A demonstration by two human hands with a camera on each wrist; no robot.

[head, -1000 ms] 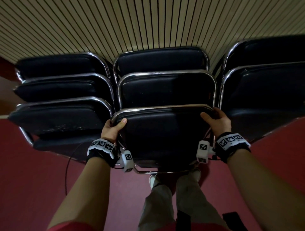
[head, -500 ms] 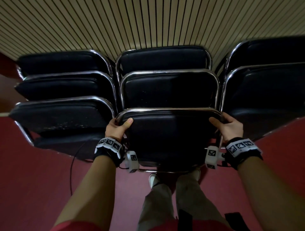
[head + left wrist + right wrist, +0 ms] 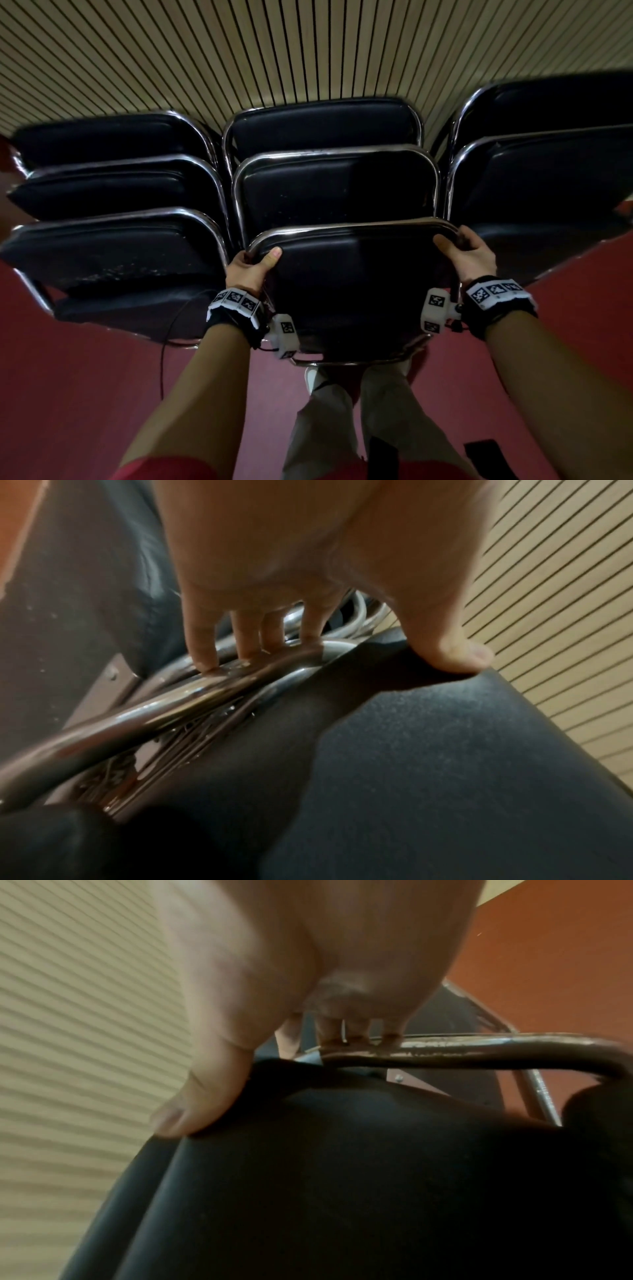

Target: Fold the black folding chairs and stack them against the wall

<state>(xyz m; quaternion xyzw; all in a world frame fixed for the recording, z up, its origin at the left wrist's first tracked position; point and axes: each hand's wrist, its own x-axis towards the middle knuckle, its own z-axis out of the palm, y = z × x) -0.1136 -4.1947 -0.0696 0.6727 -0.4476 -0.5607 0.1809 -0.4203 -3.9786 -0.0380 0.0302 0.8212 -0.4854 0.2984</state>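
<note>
A folded black chair (image 3: 356,284) with a chrome frame stands upright in front of me, at the front of the middle stack. My left hand (image 3: 251,270) grips its top left corner, thumb on the black pad and fingers curled behind the chrome tube (image 3: 212,693). My right hand (image 3: 467,255) grips the top right corner the same way, thumb on the pad (image 3: 342,1177) and fingers over the tube (image 3: 479,1049). Two more folded chairs (image 3: 337,195) lean behind it against the slatted wall (image 3: 274,51).
A stack of three folded chairs (image 3: 113,250) stands to the left and another stack (image 3: 541,181) to the right, all against the wall. A thin black cable (image 3: 164,349) trails on the red floor (image 3: 68,394) at left. My legs and a white shoe (image 3: 313,377) are below the held chair.
The chair in both hands has come slightly lower and nearer to me, with its top edge now further below the chair behind. Both grips are unchanged.
</note>
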